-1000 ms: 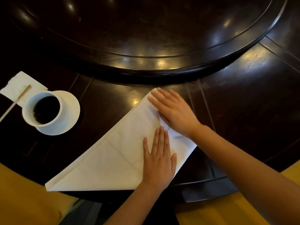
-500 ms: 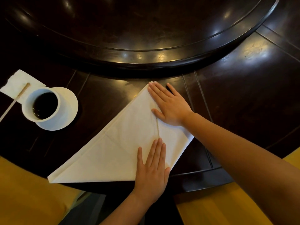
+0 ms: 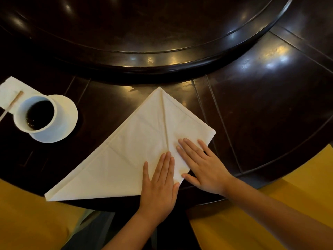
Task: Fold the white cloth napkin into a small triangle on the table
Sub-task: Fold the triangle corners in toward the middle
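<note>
while both palms are lying flat on the white cloth napkin (image 3: pixel 137 148), the cloth is sitting at the near edge of the dark wooden table (image 3: pixel 261 109), already a triangle with its right corner turned up to the far apex. the left hand (image 3: pixel 159 184) is pressing, fingers straight and gripping nothing, just left of the flap's long edge, which is running from the apex toward the person. the right hand (image 3: pixel 203 168) is resting flat and relaxed on the folded flap. the unfolded left corner is pointing away along the near edge, well left of both hands, so the left hand is lying nearer for the matching fold. a cup of dark liquid (image 3: pixel 37 114) on its saucer (image 3: pixel 61 121) is standing toward the left edge.
</note>
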Motion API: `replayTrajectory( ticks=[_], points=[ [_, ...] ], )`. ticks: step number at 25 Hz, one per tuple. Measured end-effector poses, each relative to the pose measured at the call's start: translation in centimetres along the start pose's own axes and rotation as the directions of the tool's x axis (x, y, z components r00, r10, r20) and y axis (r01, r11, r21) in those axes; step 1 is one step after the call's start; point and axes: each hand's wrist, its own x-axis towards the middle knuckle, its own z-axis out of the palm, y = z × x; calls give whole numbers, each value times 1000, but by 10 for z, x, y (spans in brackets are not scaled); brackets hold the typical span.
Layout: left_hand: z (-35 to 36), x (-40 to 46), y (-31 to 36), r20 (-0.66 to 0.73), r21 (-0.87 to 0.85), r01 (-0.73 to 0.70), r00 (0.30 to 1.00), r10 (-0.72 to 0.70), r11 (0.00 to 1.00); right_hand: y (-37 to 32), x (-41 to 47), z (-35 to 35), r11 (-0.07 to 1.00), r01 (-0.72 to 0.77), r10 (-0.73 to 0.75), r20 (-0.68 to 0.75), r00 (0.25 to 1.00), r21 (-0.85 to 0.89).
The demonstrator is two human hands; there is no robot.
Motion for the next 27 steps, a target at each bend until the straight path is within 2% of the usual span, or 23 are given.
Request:
replayTrajectory(
  ticks=[4,8,12,16,17,20,23,27],
  points=[
    [-2,-1,0,-9,0,-6,1000,6,1000,31,12,-9,993,-113,113,10,994,35],
    [0,-1,-1,2,-3,-12,1000,12,1000,56,18,-13,995,-97,99,47,994,-37],
    [0,-7,-8,15,-9,-59,998,59,998,55,20,-12,994,-107,108,40,993,-33],
    [-8,-11,-18,20,-7,-109,994,109,994,31,22,-22,984,-177,177,2,984,29],
    [-11,-14,-27,16,-13,-66,998,67,998,17,27,-25,983,-174,175,-9,985,54],
    [-18,-28,-68,4,-36,192,981,-192,981,-37,50,-29,988,-109,112,-23,993,108],
    [-26,-54,-116,12,-13,364,931,-364,931,-78,77,-22,991,-45,45,1,999,129],
    [-38,-86,-165,39,2,543,839,-543,840,-91,93,-9,993,-33,29,34,999,116]
  ],
)
